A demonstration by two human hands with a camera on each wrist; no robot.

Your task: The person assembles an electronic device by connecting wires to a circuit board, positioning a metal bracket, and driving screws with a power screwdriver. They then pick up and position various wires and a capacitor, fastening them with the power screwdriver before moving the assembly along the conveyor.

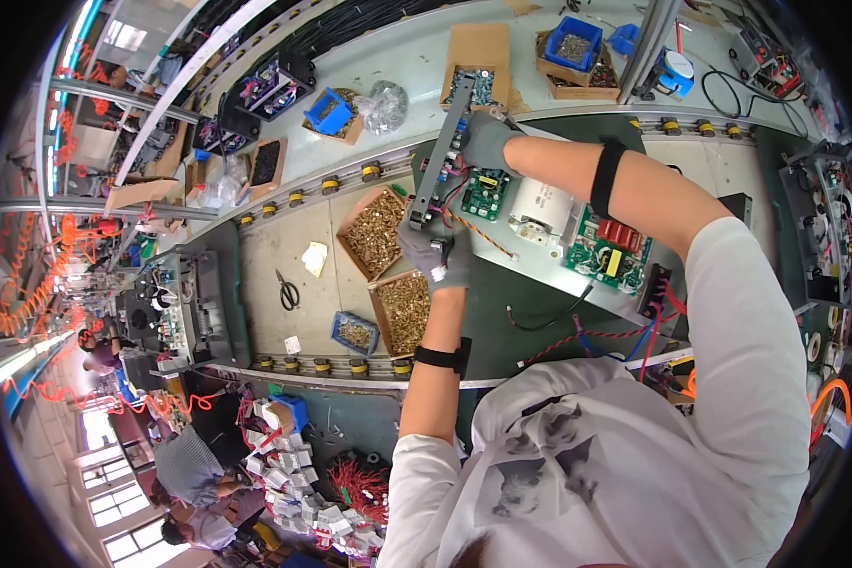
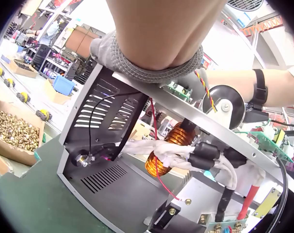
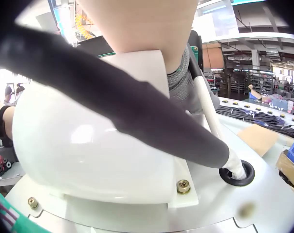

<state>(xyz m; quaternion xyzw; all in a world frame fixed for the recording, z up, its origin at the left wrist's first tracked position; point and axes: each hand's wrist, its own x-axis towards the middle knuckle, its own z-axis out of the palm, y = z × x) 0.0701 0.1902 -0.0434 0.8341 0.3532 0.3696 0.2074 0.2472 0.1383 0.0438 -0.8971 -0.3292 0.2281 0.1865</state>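
Left hand (image 1: 435, 257): gloved, at the 6 o'clock end of the long grey panel (image 1: 442, 153), touching; fingers mostly hidden, can't tell if they're curled round it. Right hand (image 1: 489, 142): gloved, right beside the panel at its 3 o'clock; fingertips hidden too, so grip or mere contact can't be told.

Around the right hand: small green board (image 1: 486, 194) at 6, white cylinder (image 1: 540, 204) at 5, bigger green board (image 1: 611, 251) between 4 and 5, all on the metal plate (image 1: 545, 262).

Near the left hand: twisted wire (image 1: 485, 237) close to 3, loose end on the plate side; black cable (image 1: 563, 312) at 4.

Left wrist view: vented black panel (image 2: 105, 109) under the glove, copper coil (image 2: 156, 165) at its 4, thin red lead (image 2: 161, 180) hanging by the coil.

Further out from the left hand: one carton of brass parts (image 1: 374, 235) between 9 and 10, another carton (image 1: 405, 312) at 7, scissors (image 1: 288, 292) between 8 and 9.

Judgement: best to steady the panel from both ends, move evenly, load the metal edges rather than boards or coil, and watch that the twisted wire and red lead don't get trapped under an edge.
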